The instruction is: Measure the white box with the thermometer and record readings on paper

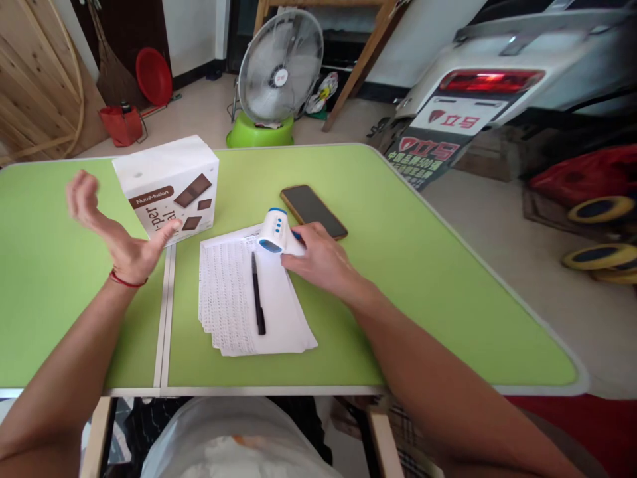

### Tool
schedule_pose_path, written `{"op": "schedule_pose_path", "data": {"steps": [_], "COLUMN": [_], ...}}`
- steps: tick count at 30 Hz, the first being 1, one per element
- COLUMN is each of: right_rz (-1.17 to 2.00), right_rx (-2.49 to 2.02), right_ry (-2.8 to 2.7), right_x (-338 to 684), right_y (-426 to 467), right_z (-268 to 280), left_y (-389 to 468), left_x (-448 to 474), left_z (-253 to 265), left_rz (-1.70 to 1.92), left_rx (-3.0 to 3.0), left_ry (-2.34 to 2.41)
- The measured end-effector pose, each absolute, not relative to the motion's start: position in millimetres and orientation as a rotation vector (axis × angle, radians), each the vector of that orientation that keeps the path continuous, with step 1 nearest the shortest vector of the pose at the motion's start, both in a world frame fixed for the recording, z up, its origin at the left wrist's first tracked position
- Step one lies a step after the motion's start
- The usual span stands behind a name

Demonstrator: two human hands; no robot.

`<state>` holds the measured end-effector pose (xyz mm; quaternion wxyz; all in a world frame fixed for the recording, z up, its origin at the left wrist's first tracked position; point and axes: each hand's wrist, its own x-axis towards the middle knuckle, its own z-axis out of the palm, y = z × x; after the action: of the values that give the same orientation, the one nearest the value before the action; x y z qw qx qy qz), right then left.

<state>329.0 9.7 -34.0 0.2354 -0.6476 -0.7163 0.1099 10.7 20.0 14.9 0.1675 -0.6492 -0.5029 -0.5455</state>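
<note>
Papers (226, 305) lie in a fanned stack near the front edge of the green table (442, 292), dense with small text along their left side. A black pen (257, 295) rests on them, pointing away from the person. Over their far right part, the right hand (323, 255) has its fingers clamped on the grip of a white thermometer (273, 229) with blue trim; whether it touches the papers cannot be told. The left hand (127, 245) is raised in front of a white box (169, 192), its fingers spread apart and holding nothing; contact between thumb and box cannot be made out. Just past the right hand, a phone (314, 211) lies flat, its screen dark. Beyond the table stand a scooter (490, 81) at right, a fan (280, 73) above a green tub (261, 135), and a red basin (154, 76) at left.
</note>
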Motion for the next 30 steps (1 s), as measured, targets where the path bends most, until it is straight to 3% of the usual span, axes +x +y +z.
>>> {"op": "schedule_pose_path", "data": {"steps": [5,15,30], "right_rz": [0.418,1.271,1.606], "right_rx": [-1.426,-1.035,-0.969], "right_ry": [-1.664,-1.575,-1.339], "right_x": [314.7,256.7,242.0], "right_y": [1.8,-34.3,-45.6], "right_z": [-33.7,12.8,-20.9], "left_y": [47.4,45.4,23.4], "left_x": [-2.4,9.6,37.5], "left_z": [-4.5,-13.9,-18.7], "left_rz": [-2.073,-2.458,-2.226], "left_rx": [-2.581,-2.373,-2.663], "left_ry": [-1.739,-1.89,-2.032]}}
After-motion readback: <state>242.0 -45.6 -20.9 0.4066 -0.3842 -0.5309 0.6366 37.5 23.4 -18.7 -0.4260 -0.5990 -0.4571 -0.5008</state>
